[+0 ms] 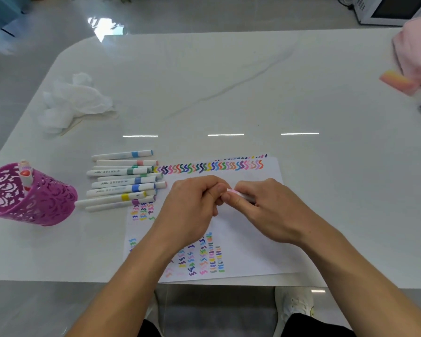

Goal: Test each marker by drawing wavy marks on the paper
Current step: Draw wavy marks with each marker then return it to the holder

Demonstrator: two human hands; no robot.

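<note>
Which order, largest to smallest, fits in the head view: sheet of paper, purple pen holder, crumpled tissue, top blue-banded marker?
1. sheet of paper
2. purple pen holder and crumpled tissue: look alike; holder nearer, so unranked
3. top blue-banded marker

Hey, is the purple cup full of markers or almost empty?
Almost empty: a single marker shows in the cup; the other markers lie piled on the table.

markers (122,181) left of paper (248,229) | holder (34,203) farther left | both on table (229,93)
</note>
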